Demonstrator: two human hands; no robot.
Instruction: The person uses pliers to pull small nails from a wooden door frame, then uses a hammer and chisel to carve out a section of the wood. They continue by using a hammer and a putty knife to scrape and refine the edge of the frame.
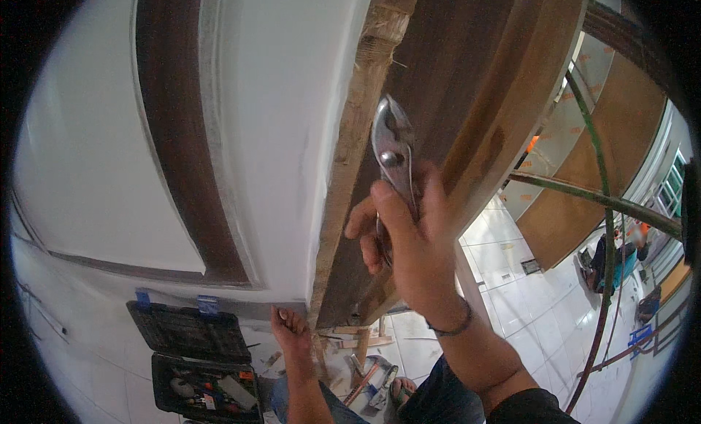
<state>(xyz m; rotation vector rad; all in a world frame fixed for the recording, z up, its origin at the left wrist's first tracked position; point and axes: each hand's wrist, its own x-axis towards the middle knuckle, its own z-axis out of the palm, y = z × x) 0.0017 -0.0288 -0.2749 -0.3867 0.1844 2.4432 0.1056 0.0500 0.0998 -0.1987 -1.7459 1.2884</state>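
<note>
My right hand (416,241) is wrapped round the handles of metal slip-joint pliers (392,143), held upright with the jaws at the top. The jaws are close to the rough edge of a wooden door frame (365,95); whether they touch it or grip anything there I cannot tell. Lower down, my left hand (290,329) is closed, fingers curled, near the foot of the white wall beside the frame. What it holds, if anything, is too small to make out.
An open black toolbox (204,380) full of tools stands on the tiled floor at lower left. Wood scraps (358,340) lie below the frame. Green scaffold pipes (606,198) cross the right side. Another person (610,263) is low down at far right, near a brown panel (577,183).
</note>
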